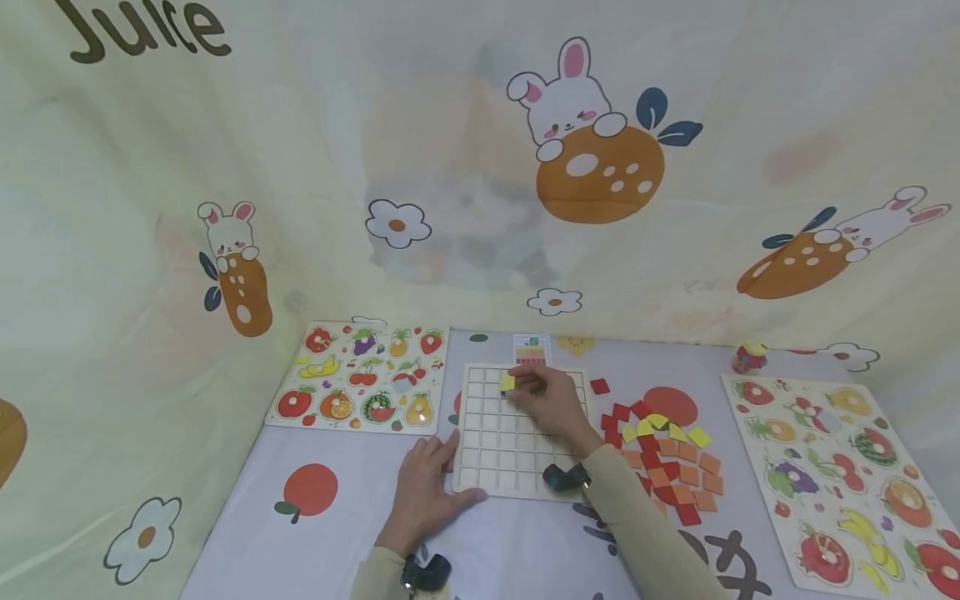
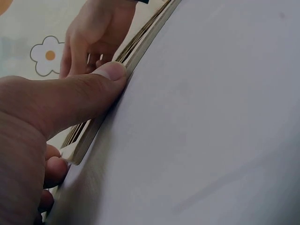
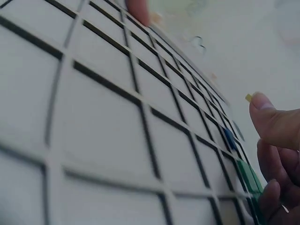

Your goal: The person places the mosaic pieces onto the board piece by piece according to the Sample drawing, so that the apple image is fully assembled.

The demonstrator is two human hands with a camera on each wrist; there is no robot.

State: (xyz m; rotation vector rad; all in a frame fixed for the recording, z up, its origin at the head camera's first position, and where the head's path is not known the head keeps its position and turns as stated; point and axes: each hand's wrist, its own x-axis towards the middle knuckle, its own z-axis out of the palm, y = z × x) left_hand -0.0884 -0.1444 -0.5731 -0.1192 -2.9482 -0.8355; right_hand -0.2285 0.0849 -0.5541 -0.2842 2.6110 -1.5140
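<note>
A white square-grid board (image 1: pixel 487 467) lies flat on the table. At its near left corner my left hand (image 1: pixel 427 483) holds it, the thumb along the near edge and the fingers by the left side. Over the board's far rows, my right hand (image 1: pixel 543 400) pinches a small yellow tile (image 1: pixel 507 382) between thumb and fingers. In the right wrist view the yellow tile (image 3: pixel 248 98) shows at the thumb tip, above the board. Blue (image 3: pixel 229 138) and green (image 3: pixel 247 174) pieces sit in the grid below that hand, mostly hidden in the head view.
Right of the board lies a loose pile of red, orange and yellow pieces (image 1: pixel 686 475), with one red tile (image 1: pixel 600 386) apart. A picture card (image 1: pixel 532 348) is behind the board. Fruit puzzle boards stand left (image 1: pixel 345 421) and right (image 1: pixel 757 450). A small figurine (image 1: pixel 750 358) is at the back.
</note>
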